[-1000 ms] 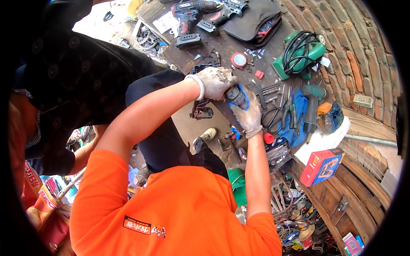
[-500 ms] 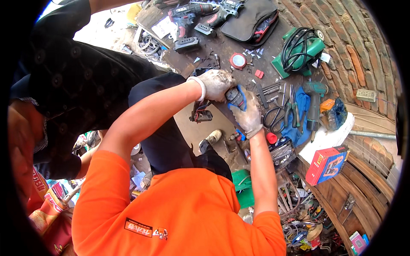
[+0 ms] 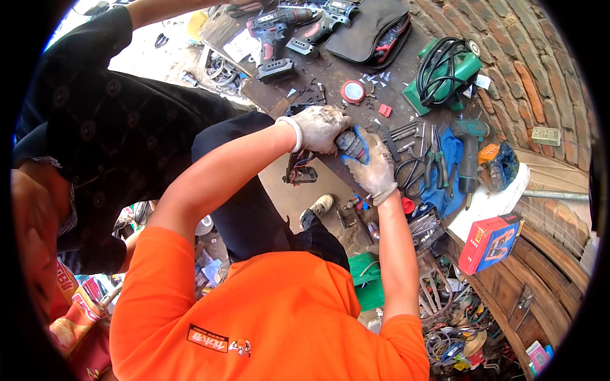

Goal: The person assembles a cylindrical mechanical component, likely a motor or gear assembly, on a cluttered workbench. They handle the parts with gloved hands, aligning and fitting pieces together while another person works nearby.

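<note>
My left hand [image 3: 322,129], in a dirty white work glove, is closed round the body of what looks like a partly dismantled power drill at the table edge. The dark ribbed front collar [image 3: 351,147] of it shows between my hands. My right hand [image 3: 376,167], in a white glove with blue trim, grips this collar with the fingers wrapped round it. Below my left wrist hangs a black lower part with wires [image 3: 300,173]. Most of the drill is hidden by the gloves.
Two cordless drills [image 3: 272,39] and a black zip case [image 3: 365,32] lie at the back. A green machine with coiled cable [image 3: 445,73] stands by the brick wall. Pliers [image 3: 436,166], sockets and a red box [image 3: 489,243] sit right. Another person's dark-clothed leg [image 3: 127,120] is left.
The view has shifted slightly. Both hands keep their hold on the drill; my right wrist and forearm have swung a little to the right.
</note>
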A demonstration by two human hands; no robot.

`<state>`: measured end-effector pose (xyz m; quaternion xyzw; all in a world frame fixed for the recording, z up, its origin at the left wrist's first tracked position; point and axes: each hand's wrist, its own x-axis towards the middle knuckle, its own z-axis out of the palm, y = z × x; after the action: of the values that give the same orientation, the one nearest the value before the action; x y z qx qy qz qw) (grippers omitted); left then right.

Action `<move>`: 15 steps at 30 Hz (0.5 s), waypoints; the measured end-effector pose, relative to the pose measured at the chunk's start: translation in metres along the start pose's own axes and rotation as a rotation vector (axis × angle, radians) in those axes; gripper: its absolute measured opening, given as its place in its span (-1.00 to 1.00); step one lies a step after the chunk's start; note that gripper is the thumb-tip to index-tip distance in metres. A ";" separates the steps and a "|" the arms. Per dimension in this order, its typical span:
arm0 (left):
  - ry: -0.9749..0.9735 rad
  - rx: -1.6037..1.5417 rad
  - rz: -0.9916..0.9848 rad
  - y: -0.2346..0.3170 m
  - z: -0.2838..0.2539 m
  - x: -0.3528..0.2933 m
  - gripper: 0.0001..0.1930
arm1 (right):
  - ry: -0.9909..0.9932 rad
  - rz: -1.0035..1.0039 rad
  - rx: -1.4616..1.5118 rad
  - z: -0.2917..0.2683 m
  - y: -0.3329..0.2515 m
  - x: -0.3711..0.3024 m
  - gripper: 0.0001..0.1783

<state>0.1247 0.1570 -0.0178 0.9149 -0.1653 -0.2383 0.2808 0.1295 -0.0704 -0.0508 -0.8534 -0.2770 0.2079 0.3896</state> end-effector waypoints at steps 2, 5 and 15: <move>0.072 0.023 0.065 -0.002 0.003 -0.005 -0.34 | -0.009 0.003 -0.002 0.000 0.000 -0.002 -0.08; 0.068 0.035 0.097 0.002 -0.001 -0.008 -0.24 | 0.010 0.000 0.078 -0.002 -0.004 0.000 -0.01; 0.098 -0.015 0.112 -0.004 0.002 -0.007 -0.26 | 0.006 0.124 0.699 -0.011 0.001 -0.007 -0.12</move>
<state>0.1186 0.1627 -0.0194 0.9126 -0.2005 -0.1786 0.3084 0.1305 -0.0814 -0.0438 -0.6844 -0.1358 0.3106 0.6455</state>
